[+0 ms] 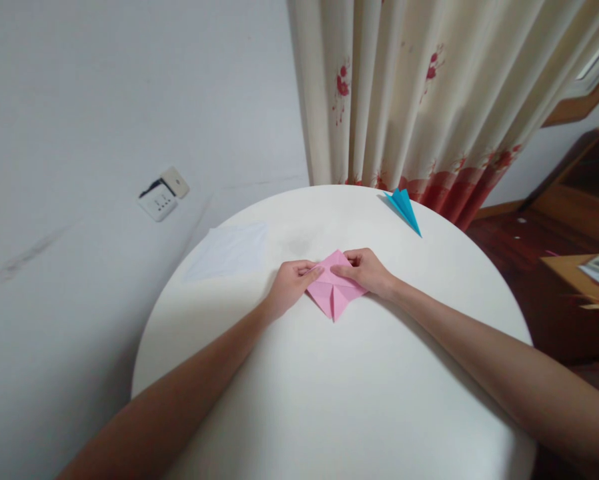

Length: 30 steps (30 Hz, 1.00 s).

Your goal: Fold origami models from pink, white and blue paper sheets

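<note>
A pink sheet of origami paper (335, 293), creased and partly folded, is held just over the middle of the round white table (299, 400). One pointed corner faces me, with a folded seam running up from it. My left hand (292, 283) pinches the paper's left side, thumb on top and fingers underneath. On the opposite side my right hand (368, 272) grips it the same way, its thumb pointing inward. Both thumbs lie near the upper half of the paper. The fingers beneath it are partly hidden.
A blue folded paper plane (404, 212) lies near the far right edge of the table. Thin white paper (229, 250) is at the far left. Behind stand a wall with a socket (158, 202) and a flowered curtain (404, 100). A cardboard box (574, 270) is at right.
</note>
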Motion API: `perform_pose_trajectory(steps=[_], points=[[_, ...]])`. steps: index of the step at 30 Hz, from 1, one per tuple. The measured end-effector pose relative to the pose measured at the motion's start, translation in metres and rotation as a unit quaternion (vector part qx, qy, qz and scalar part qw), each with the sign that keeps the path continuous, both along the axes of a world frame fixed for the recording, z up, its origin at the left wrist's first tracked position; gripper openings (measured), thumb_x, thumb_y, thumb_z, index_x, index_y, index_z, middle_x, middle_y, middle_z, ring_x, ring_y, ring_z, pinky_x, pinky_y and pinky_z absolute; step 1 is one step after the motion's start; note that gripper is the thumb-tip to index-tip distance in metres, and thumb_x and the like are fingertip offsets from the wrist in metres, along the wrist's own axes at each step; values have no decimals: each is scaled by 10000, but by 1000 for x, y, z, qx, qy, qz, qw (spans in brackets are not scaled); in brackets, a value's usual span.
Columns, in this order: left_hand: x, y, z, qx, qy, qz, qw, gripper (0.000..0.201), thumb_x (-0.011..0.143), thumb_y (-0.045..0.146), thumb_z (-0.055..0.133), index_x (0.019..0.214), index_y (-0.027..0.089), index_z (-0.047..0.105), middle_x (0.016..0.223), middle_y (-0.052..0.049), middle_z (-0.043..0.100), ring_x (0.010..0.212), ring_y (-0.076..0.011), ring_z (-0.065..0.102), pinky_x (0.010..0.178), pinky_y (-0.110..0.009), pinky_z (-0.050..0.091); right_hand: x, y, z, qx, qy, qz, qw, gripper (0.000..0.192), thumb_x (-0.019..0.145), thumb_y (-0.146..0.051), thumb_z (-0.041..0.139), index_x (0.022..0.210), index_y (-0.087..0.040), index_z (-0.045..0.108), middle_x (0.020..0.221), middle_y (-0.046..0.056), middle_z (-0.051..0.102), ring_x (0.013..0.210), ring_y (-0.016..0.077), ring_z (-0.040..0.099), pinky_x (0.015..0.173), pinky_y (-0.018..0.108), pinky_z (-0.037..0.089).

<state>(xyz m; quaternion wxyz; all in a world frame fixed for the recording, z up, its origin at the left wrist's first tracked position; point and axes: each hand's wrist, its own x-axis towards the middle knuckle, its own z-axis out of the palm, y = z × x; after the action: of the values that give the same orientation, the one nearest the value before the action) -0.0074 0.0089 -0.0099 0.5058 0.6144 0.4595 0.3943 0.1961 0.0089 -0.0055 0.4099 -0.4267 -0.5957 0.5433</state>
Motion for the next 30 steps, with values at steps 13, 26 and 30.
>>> perform_pose_trajectory(steps=[13,26,30], points=[[-3,-2,2,18,66,-101,992,410,823,525,651,748,126,703,662,-30,635,575,-128,533,500,-213,325,2,-3,0,10,-15,62,998,299,713,-415,730,734,-138,620,651,-6,578,530,97,488,482,226,360],[-5,-2,3,18,92,-118,989,368,816,483,662,713,133,702,614,-15,607,558,-126,524,509,-218,334,-3,-1,1,19,-7,-7,1000,464,803,-566,587,564,-187,463,524,-47,407,475,79,338,438,232,238],[-3,-4,4,6,85,-108,991,371,824,484,658,735,126,697,633,-15,610,561,-120,519,511,-217,317,-1,-1,0,8,-8,33,999,385,783,-518,644,663,-157,591,578,-27,505,494,86,407,453,226,287]])
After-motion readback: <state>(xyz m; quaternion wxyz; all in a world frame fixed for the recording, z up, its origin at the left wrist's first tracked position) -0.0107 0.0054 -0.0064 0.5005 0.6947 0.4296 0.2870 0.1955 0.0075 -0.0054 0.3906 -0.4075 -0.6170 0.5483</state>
